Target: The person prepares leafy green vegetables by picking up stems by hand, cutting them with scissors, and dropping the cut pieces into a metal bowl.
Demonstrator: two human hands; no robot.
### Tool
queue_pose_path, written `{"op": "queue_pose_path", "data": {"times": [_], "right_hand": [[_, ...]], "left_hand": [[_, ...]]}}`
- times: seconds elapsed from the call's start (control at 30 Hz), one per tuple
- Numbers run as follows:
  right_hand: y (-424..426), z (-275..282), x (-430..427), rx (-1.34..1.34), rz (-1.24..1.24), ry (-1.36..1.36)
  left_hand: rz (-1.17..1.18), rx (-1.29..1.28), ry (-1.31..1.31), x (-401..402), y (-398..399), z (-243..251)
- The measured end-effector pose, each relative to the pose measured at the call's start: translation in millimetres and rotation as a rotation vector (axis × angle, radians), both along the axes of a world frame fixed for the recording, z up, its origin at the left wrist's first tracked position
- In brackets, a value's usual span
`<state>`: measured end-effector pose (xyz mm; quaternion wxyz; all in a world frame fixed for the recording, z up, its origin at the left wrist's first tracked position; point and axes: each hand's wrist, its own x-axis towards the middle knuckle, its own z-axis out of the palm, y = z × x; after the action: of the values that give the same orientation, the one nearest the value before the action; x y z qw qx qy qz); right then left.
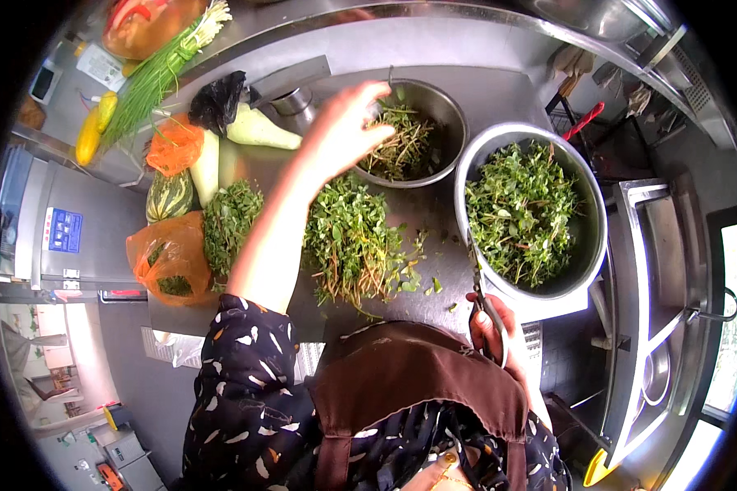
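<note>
My left hand reaches over the rim of a smaller metal pot, its fingers spread with nothing visible between them. Cut stems and scraps lie inside that pot. In my right hand is a pair of scissors, blades pointing up beside a large metal basin. Leafy green sprigs fill much of the basin. A heap of leafy greens with pinkish stems sits on the steel table in front of me. My left forearm covers part of the greens.
To the left are an orange plastic bag, a striped squash, pale gourds and another bunch of greens. A cleaver lies behind. On the upper counter are chives and yellow squash. A sink stands at right.
</note>
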<state>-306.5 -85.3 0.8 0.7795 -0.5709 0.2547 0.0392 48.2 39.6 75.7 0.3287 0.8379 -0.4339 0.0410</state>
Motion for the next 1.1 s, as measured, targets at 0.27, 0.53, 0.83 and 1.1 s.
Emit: {"op": "queue_pose_path", "data": {"times": [0.27, 0.53, 0.83, 1.1], "right_hand": [[5.9, -5.7, 7.0, 0.014, 0.005, 0.029], [15.1, -3.5, 11.5, 0.022, 0.054, 0.067], [25.9, -1.0, 24.4, -0.048, 0.138, 0.083], [27.4, -1.1, 22.5, -0.057, 0.125, 0.082]], "left_hand": [[-0.193, 0.634, 0.021, -129.2, 48.8, -140.0], [0.468, 0.246, 0.299, -112.1, 185.1, -184.3], [0.472, -0.857, 1.139, -92.9, 213.4, -187.9], [0.692, -0.057, -0.155, -95.9, 173.6, -136.5]]}}
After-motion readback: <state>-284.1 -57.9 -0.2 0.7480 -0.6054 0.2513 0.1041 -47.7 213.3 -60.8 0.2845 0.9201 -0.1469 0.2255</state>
